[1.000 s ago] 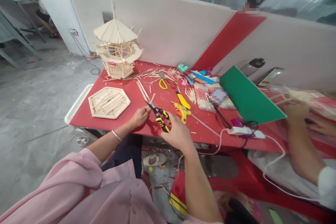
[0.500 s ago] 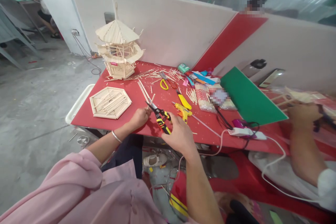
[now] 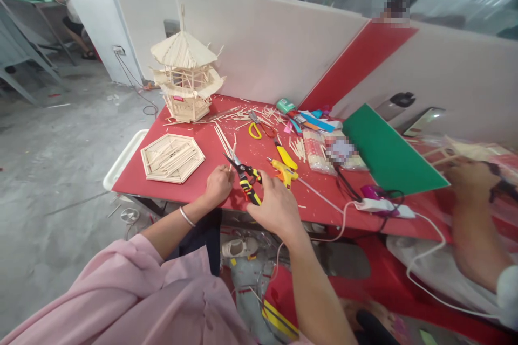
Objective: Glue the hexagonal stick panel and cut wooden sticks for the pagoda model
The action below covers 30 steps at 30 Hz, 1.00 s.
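My left hand (image 3: 219, 184) is closed on a thin wooden stick (image 3: 234, 146), which rises from the fingers above the red table. Wrapped round the handles of black and yellow pruning shears (image 3: 247, 186) is my right hand (image 3: 279, 205). The blades of the shears point up and left, close to the stick; whether they touch it I cannot tell. Left of my hands lies a flat polygonal stick panel (image 3: 172, 158) with loose sticks on top. Behind it stands a pagoda model (image 3: 186, 73) made of sticks.
Yellow-handled scissors (image 3: 254, 128), a yellow-handled tool (image 3: 285, 154) and a yellow glue gun (image 3: 284, 173) lie right of the shears. A green board (image 3: 392, 151) leans beyond bagged sticks. A white power strip (image 3: 380, 206) trails cords. At far right is another person's arm (image 3: 471, 215).
The stick in my left hand is more upright than before. My hands and the shears otherwise stay nearly in place, and the view has shifted slightly.
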Available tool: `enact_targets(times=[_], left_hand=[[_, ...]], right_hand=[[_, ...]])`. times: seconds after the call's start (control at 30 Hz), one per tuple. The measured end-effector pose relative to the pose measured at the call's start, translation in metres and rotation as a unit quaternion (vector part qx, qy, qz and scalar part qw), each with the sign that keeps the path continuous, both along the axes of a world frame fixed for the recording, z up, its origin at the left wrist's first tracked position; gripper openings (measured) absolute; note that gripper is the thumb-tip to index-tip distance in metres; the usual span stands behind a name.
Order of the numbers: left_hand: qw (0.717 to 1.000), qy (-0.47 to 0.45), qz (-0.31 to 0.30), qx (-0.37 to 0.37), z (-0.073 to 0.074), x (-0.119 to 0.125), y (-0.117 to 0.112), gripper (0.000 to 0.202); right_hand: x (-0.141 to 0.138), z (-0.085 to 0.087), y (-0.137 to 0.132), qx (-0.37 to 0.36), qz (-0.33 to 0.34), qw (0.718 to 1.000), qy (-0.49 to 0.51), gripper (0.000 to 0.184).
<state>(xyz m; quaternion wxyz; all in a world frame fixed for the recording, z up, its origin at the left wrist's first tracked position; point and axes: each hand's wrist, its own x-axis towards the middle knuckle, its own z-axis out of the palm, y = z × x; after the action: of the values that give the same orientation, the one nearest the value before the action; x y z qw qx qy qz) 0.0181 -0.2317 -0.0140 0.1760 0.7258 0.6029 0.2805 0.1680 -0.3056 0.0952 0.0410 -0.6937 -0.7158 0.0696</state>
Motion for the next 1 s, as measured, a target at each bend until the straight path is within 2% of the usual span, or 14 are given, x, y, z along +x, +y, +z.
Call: enact_targets(times=[0.13, 0.23, 0.4, 0.5, 0.6, 0.67, 0.77, 0.87, 1.0], left_hand=[[1.0, -0.006, -0.003, 0.003, -0.001, 0.001, 0.003, 0.035], [0.999, -0.039, -0.027, -0.001, -0.001, -0.001, 0.006, 0.033], [0.993, -0.071, -0.087, -0.022, 0.0, -0.008, 0.011, 0.03], [0.982, -0.141, -0.114, -0.056, 0.001, -0.011, 0.009, 0.032], [0.941, -0.272, -0.134, -0.153, 0.001, -0.01, 0.007, 0.034], [0.895, -0.362, -0.14, -0.219, 0.001, -0.007, 0.006, 0.031], [0.836, -0.454, -0.139, -0.275, -0.001, -0.002, 0.005, 0.029], [0.808, -0.486, -0.121, -0.309, -0.001, 0.004, 0.004, 0.031], [0.802, -0.501, -0.094, -0.312, -0.001, 0.011, 0.0, 0.033]], right_hand=[[0.007, 0.015, 0.008, -0.012, 0.027, 0.999, -0.034, 0.081], [0.014, 0.022, 0.015, -0.024, 0.052, 0.997, -0.048, 0.083], [0.031, 0.015, 0.022, -0.035, 0.078, 0.996, -0.016, 0.082], [0.039, 0.01, 0.019, -0.02, 0.096, 0.995, -0.017, 0.081], [0.045, 0.011, 0.014, -0.009, 0.108, 0.994, -0.027, 0.081], [0.048, 0.013, 0.012, -0.004, 0.102, 0.994, -0.03, 0.081], [0.051, 0.013, 0.011, -0.007, 0.09, 0.996, -0.024, 0.081], [0.052, 0.01, 0.012, -0.017, 0.087, 0.996, -0.018, 0.081], [0.048, 0.01, 0.008, -0.024, 0.075, 0.997, -0.017, 0.08]])
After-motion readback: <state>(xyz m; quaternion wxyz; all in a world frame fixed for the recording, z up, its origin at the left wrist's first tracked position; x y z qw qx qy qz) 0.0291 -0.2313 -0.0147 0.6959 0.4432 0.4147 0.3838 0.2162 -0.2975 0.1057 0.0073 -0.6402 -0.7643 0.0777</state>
